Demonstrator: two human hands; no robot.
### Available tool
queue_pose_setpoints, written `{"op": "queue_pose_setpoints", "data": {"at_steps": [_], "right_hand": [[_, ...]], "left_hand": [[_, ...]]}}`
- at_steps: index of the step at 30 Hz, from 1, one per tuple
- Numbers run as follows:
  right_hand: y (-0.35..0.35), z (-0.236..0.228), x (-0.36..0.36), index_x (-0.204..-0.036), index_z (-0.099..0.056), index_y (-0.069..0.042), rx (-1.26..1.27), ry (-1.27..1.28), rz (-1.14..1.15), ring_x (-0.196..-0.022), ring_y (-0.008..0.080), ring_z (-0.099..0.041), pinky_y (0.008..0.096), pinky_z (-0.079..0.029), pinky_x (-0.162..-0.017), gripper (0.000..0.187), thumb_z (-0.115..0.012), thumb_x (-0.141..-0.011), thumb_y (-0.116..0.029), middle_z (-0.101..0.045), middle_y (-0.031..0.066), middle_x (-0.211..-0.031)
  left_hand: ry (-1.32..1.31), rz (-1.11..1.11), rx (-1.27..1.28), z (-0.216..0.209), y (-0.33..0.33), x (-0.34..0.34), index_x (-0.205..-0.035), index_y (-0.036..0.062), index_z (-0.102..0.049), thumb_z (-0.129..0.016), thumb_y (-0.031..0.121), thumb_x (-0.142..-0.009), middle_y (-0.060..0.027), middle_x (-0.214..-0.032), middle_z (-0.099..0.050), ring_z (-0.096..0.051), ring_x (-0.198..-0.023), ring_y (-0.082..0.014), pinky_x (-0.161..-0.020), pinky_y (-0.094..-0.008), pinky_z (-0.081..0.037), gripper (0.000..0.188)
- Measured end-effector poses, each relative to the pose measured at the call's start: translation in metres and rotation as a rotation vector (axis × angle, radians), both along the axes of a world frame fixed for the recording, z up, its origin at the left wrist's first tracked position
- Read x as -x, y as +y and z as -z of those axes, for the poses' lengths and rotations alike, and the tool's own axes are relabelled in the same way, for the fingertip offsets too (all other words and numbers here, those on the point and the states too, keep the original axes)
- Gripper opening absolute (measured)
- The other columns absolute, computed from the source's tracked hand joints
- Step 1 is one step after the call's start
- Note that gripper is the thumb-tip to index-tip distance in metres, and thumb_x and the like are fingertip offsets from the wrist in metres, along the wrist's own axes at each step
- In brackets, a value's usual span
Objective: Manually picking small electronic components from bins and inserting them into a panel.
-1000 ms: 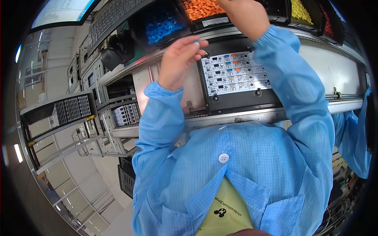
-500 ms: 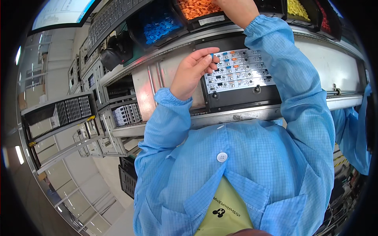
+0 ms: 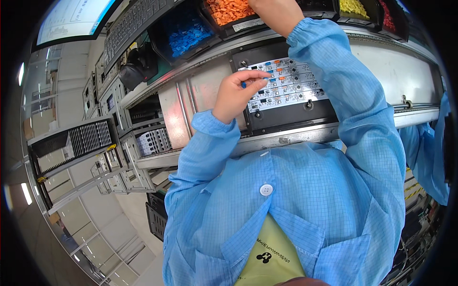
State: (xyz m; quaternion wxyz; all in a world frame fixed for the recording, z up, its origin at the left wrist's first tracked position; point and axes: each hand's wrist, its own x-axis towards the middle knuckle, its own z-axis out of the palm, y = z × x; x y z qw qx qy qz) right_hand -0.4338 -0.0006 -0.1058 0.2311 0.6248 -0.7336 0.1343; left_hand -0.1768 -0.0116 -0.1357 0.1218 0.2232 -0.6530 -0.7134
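Note:
My left hand point(image 3: 238, 93) is over the left part of a panel of white circuit boards point(image 3: 296, 98). Its thumb and forefinger pinch a small blue plastic part point(image 3: 269, 78) just above the boards. More blue shows inside the curled fingers. Small blue and orange parts stand in rows on the boards, and my left hand covers some of the panel. My right hand point(image 3: 279, 15) reaches to the bin of orange parts point(image 3: 228, 10) at the top edge. Its fingertips are cut off by the picture's edge, so whether they grip anything is hidden.
Left of the orange bin stands a black bin of blue parts point(image 3: 188, 38); a yellow-part bin point(image 3: 354, 8) and a red-part bin point(image 3: 387, 18) stand right. A metal rail point(image 3: 296, 135) runs along the near side. A keyboard point(image 3: 136, 28) and monitor point(image 3: 71, 19) are at upper left.
My left thumb and forefinger have moved slightly right and down over the boards, with the blue part between them. My right hand has shifted a little left and up at the orange bin.

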Motion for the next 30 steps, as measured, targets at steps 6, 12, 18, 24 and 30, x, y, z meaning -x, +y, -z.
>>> {"op": "queue_pose_setpoints", "data": {"at_steps": [6,12,18,24,30], "right_hand": [[-0.019,-0.003,-0.001,-0.083,-0.077,-0.008,-0.142,-0.055,0.083,-0.083,0.0311,-0.074,0.0423,-0.059,-0.067,0.011,-0.066,-0.084,-0.010,-0.073,0.0140,-0.089],[-0.015,-0.009,-0.003,-0.084,-0.076,-0.007,-0.077,-0.020,-0.069,-0.082,0.0311,-0.074,0.0425,-0.059,-0.066,0.011,-0.065,-0.085,-0.010,-0.072,0.0135,-0.089],[-0.010,-0.001,-0.003,-0.090,-0.068,-0.009,0.151,-0.081,-0.084,-0.081,0.0305,-0.073,0.0431,-0.058,-0.065,0.007,-0.067,-0.086,-0.015,-0.070,0.0111,-0.091],[0.031,-0.032,-0.038,-0.091,-0.068,-0.012,0.181,-0.702,0.026,-0.087,0.0311,-0.071,0.0453,-0.054,-0.075,0.007,-0.066,-0.087,-0.018,-0.068,0.0091,-0.088],[0.089,0.030,-0.026,-0.121,-0.069,-0.003,0.051,-1.070,-0.193,-0.090,0.0113,-0.071,0.0275,-0.056,-0.077,0.022,-0.065,-0.106,-0.018,-0.075,0.0051,-0.102]], "left_hand": [[-0.074,0.013,0.463,0.003,0.012,0.000,-0.108,0.0087,-0.082,-0.081,0.007,-0.087,-0.0017,-0.081,-0.067,-0.040,-0.061,-0.0074,-0.058,-0.0254,-0.039,0.021],[-0.131,0.035,0.557,-0.007,0.019,0.000,-0.106,0.0076,-0.081,-0.080,0.006,-0.086,-0.0025,-0.080,-0.065,-0.050,-0.061,-0.0109,-0.061,-0.0282,-0.044,0.020],[-0.153,-0.052,0.701,-0.003,0.027,0.007,-0.102,0.0080,-0.080,-0.080,0.008,-0.085,-0.0089,-0.090,-0.073,-0.073,-0.080,-0.0242,-0.070,-0.0359,-0.056,0.017],[-0.053,-0.003,0.988,0.007,0.027,0.007,-0.094,0.0079,-0.078,-0.077,0.007,-0.085,-0.0094,-0.092,-0.074,-0.071,-0.085,-0.0309,-0.074,-0.0413,-0.057,0.009],[-0.041,0.033,1.061,0.005,0.029,0.012,-0.091,0.0100,-0.078,-0.075,0.006,-0.085,-0.0079,-0.090,-0.073,-0.071,-0.087,-0.0301,-0.075,-0.0419,-0.057,0.008]]}}
